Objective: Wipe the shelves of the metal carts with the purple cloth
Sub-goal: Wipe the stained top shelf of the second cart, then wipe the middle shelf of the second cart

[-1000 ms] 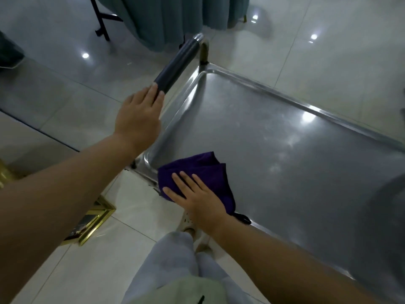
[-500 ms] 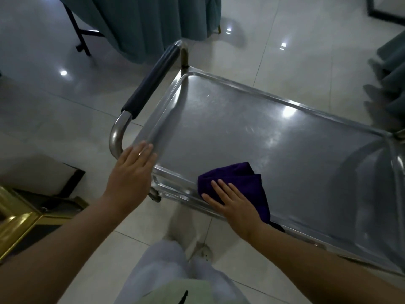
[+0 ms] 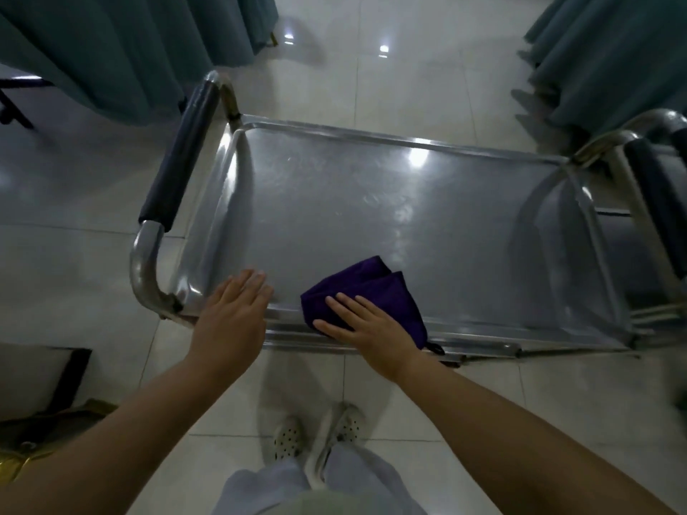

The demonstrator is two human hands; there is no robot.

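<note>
Purple cloth (image 3: 366, 291), folded, lies at the near edge of the metal cart's top shelf (image 3: 371, 210), pressed flat under the right hand (image 3: 366, 330) with fingers spread. Left hand (image 3: 232, 321), fingers straight and together, is at the near-left corner rim.

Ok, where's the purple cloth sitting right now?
In the head view, the purple cloth lies on the cart's top shelf at its near edge, left of centre, flat under the right hand, with the left hand just to its left.
</note>
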